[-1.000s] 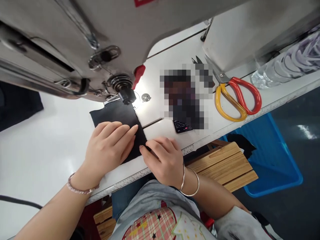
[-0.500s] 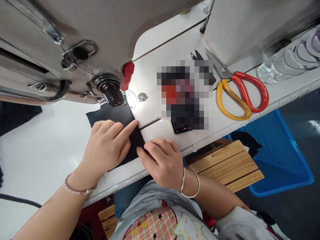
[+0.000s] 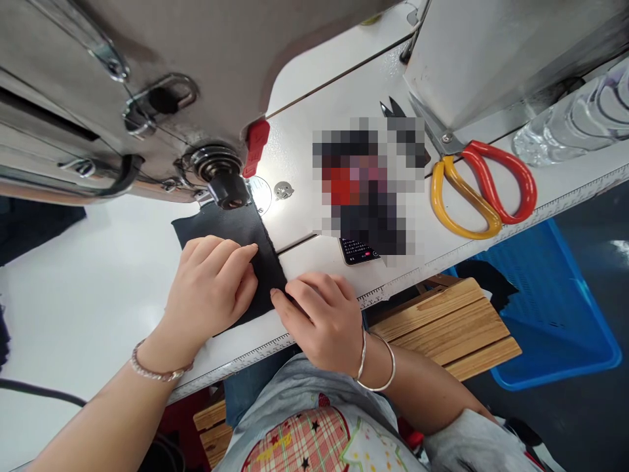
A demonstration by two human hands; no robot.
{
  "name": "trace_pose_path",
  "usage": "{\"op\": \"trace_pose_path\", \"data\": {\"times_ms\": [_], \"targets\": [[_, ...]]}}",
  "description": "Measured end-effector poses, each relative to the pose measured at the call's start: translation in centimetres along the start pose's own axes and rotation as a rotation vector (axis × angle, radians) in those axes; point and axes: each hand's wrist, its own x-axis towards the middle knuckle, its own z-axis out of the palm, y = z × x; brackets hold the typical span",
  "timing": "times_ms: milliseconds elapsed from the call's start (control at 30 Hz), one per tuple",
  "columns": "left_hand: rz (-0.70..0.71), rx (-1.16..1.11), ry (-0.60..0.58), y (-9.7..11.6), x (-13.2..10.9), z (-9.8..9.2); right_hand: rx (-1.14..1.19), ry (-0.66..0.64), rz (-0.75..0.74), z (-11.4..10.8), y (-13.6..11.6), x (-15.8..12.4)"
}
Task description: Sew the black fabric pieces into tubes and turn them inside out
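Fabric (image 3: 268,269), matte black, lies flat under the unclenched left hand (image 3: 206,282); the right hand (image 3: 324,321) curls at its rough edge, grip indiscernible.

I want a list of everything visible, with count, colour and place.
table: 1, white, middle
machine: 1, grey, top
cloth: 1, black, at machine
bin: 1, blue, right
scraps: 2+, dark, left and bin
scissors: 1, red and yellow handles, table
snips: 1, dark, by scissors
blurred item: count unclear, dark, table
phone: 1, black, table
bottle: 1, clear, right
tape: 1, white, table edge
bench: 1, brown, below
cable: 1, black, left
shirt: 1, grey, bottom
bracelet: 1, pink, left wrist
bangle: 1, silver, right wrist
left hand, right hand: 2, bare, on cloth
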Motion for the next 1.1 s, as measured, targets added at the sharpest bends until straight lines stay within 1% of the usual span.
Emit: {"op": "trace_pose_path", "data": {"times_ms": [100, 167, 200, 267, 333, 400, 533, 800, 1100], "targets": [[-0.022, -0.01, 0.014, 0.1, -0.2, 0.1, 0.001, -0.02, 0.006, 0.0, 0.0, 0.0], [-0.03, -0.034, 0.05, 0.2, -0.4, 0.1, 0.002, -0.034, 0.011, -0.1, 0.0, 0.0], [-0.014, -0.05, 0.071, 0.1, -0.5, 0.1, 0.004, -0.036, 0.015, -0.1, -0.1, 0.0], [0.062, -0.078, 0.096, 0.1, -0.7, 0.0, 0.01, -0.032, 0.028, -0.1, -0.2, 0.0], [0.155, -0.087, 0.101, 0.0, -0.7, -0.2, 0.014, -0.023, 0.037, -0.1, -0.2, 0.1], [0.195, -0.076, 0.108, -0.1, -0.7, -0.3, 0.016, -0.016, 0.039, -0.2, -0.2, 0.2], [0.178, -0.047, 0.115, 0.0, -0.7, -0.4, 0.023, -0.01, 0.039, -0.2, -0.3, 0.2], [0.139, -0.051, 0.088, 0.1, -1.2, -0.3, 0.01, -0.036, 0.044, -0.2, -0.3, 0.2], [0.014, 0.022, 0.051, 0.3, -1.1, -0.3, -0.002, -0.052, 0.037, -0.2, -0.1, 0.1]]}}
